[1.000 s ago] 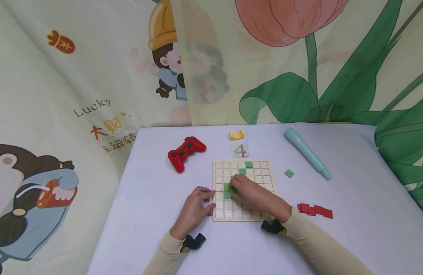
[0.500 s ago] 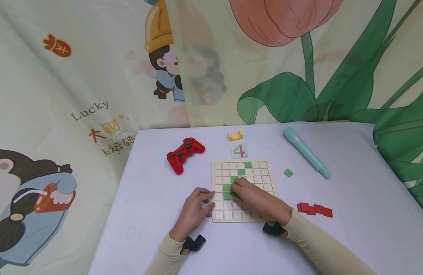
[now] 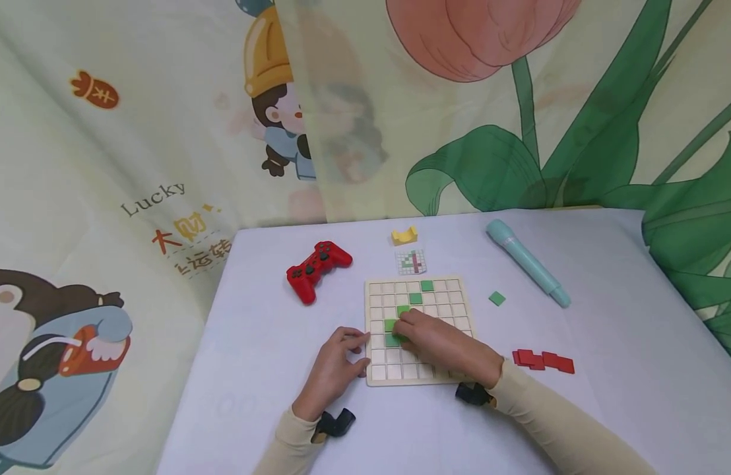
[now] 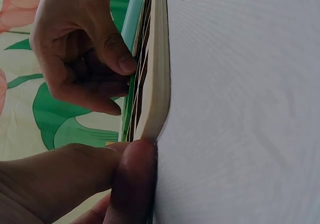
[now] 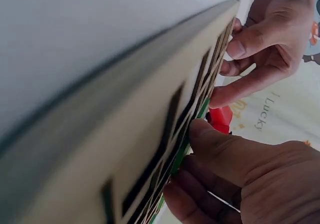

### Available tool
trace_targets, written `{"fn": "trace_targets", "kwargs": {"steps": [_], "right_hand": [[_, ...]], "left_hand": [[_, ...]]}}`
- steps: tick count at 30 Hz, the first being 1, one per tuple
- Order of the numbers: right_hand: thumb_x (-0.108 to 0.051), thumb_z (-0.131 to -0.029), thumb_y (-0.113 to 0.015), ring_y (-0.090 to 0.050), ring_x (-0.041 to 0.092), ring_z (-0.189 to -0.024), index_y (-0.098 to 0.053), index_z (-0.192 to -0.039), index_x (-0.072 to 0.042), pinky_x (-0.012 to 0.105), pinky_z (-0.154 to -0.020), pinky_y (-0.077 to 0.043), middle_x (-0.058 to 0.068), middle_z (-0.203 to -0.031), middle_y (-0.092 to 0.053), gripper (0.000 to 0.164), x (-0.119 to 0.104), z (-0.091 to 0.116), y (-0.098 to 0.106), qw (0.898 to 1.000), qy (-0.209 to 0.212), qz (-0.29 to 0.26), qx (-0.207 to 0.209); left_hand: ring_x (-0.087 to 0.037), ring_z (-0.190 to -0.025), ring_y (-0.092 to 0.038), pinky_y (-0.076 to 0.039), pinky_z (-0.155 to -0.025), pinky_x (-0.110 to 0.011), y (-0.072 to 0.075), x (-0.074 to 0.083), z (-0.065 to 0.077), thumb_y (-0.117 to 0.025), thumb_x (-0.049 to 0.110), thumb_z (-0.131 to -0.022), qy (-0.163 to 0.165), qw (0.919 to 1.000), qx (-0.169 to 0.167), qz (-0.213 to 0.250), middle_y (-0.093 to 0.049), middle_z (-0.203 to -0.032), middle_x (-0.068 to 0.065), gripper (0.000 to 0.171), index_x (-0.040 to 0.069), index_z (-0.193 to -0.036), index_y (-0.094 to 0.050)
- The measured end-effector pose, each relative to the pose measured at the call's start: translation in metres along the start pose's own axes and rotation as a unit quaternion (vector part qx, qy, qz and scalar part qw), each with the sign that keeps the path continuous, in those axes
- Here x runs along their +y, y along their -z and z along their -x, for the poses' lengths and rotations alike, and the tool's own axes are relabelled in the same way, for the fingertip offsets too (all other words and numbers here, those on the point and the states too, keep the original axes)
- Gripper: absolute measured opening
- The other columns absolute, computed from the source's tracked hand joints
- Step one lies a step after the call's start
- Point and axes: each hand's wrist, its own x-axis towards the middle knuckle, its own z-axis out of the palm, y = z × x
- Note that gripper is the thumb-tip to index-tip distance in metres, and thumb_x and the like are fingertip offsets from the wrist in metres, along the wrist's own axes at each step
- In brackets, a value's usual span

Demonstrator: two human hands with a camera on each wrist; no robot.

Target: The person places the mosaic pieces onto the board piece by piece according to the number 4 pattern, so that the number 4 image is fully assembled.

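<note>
In the head view a pale square grid board [image 3: 406, 379] lies on the table, with several green tiles [image 3: 415, 299] set in its cells in a slanting line. My right hand [image 3: 445, 340] is over the middle of the board, its thumb and fingers pinching a green tile [image 5: 181, 154] at the lower-left group; the fingers partly cover it. My left hand [image 3: 334, 369] is at the board's left edge, fingertips and thumb touching the rim. The left wrist view shows fingertips [image 4: 136, 169] against the board's side.
A loose green tile [image 3: 497, 299] and several red tiles [image 3: 543, 360] lie right of the board. Behind it are a small printed grid card [image 3: 410, 262] and a yellow stand [image 3: 404, 235]. A red game controller [image 3: 319, 270] and a light-blue microphone [image 3: 528, 262] lie at the back.
The right hand shifts slightly over the same cells, uncovering more of the green tile above its fingers. The left hand stays at the board's edge. The head view drifts a little.
</note>
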Motion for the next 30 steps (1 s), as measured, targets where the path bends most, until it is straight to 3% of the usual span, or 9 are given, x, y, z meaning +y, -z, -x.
{"fn": "trace_targets", "kwargs": {"steps": [4, 7, 12, 17, 20, 24, 30], "right_hand": [[-0.02, -0.099, -0.078, -0.062, 0.009, -0.103, -0.072, -0.128, -0.016, 0.025, -0.091, -0.062, -0.003, -0.117, -0.067, 0.031, 0.002, 0.005, 0.005, 1.0, 0.0, -0.016, 0.014], [-0.015, -0.103, -0.071, -0.066, 0.014, -0.112, -0.07, -0.13, -0.013, 0.031, -0.096, -0.063, 0.001, -0.122, -0.069, 0.027, 0.013, 0.014, 0.018, 0.998, -0.026, -0.039, 0.045], [-0.006, -0.105, -0.065, -0.068, 0.026, -0.11, -0.069, -0.129, -0.004, 0.044, -0.095, -0.063, 0.012, -0.12, -0.069, 0.025, 0.059, 0.032, 0.042, 0.984, -0.146, -0.057, 0.087], [-0.009, -0.102, -0.07, -0.066, 0.037, -0.112, -0.067, -0.131, 0.002, 0.055, -0.098, -0.061, 0.023, -0.123, -0.066, 0.031, 0.104, 0.051, 0.049, 0.957, -0.275, -0.084, 0.048], [-0.013, -0.1, -0.073, -0.062, 0.042, -0.117, -0.065, -0.133, 0.003, 0.059, -0.102, -0.059, 0.027, -0.127, -0.063, 0.038, 0.118, 0.058, 0.046, 0.943, -0.316, -0.101, 0.012], [-0.012, -0.098, -0.076, -0.06, 0.041, -0.113, -0.065, -0.132, 0.002, 0.058, -0.1, -0.059, 0.026, -0.122, -0.06, 0.038, 0.125, 0.062, 0.041, 0.936, -0.334, -0.109, -0.009], [-0.005, -0.097, -0.075, -0.059, 0.036, -0.108, -0.066, -0.128, 0.001, 0.056, -0.099, -0.06, 0.023, -0.117, -0.06, 0.032, 0.125, 0.066, 0.039, 0.935, -0.336, -0.116, 0.001]], "left_hand": [[-0.019, -0.101, -0.065, -0.055, -0.064, -0.014, 0.0, 0.0, 0.0, -0.086, 0.0, -0.085, 0.004, 1.0, 0.004, 0.003, -0.065, -0.129, -0.01, 0.051, 0.003, -0.135, -0.073], [-0.019, -0.1, -0.066, -0.056, -0.064, -0.015, 0.0, 0.0, 0.0, -0.086, -0.001, -0.085, -0.003, 1.0, 0.007, 0.005, -0.065, -0.128, -0.011, 0.051, 0.002, -0.134, -0.073], [-0.018, -0.1, -0.066, -0.054, -0.066, -0.015, 0.0, -0.001, 0.001, -0.086, 0.0, -0.085, -0.002, 0.9999, 0.012, -0.003, -0.066, -0.128, -0.01, 0.051, 0.002, -0.134, -0.073], [-0.018, -0.101, -0.065, -0.054, -0.064, -0.015, 0.001, -0.003, 0.002, -0.085, -0.001, -0.085, 0.004, 0.9999, 0.013, 0.0, -0.065, -0.128, -0.01, 0.05, 0.002, -0.133, -0.074], [-0.019, -0.101, -0.065, -0.054, -0.064, -0.015, 0.002, -0.003, 0.002, -0.086, 0.0, -0.085, 0.005, 0.9999, 0.011, 0.002, -0.065, -0.129, -0.01, 0.05, 0.003, -0.134, -0.074], [-0.019, -0.101, -0.066, -0.054, -0.065, -0.015, 0.002, -0.003, 0.001, -0.086, 0.0, -0.085, 0.004, 1.0, 0.007, 0.006, -0.065, -0.129, -0.01, 0.05, 0.003, -0.134, -0.074], [-0.017, -0.099, -0.065, -0.053, -0.065, -0.015, 0.0, -0.004, 0.001, -0.086, 0.002, -0.084, 0.004, 1.0, 0.002, 0.007, -0.065, -0.128, -0.01, 0.05, 0.003, -0.133, -0.074]]}}
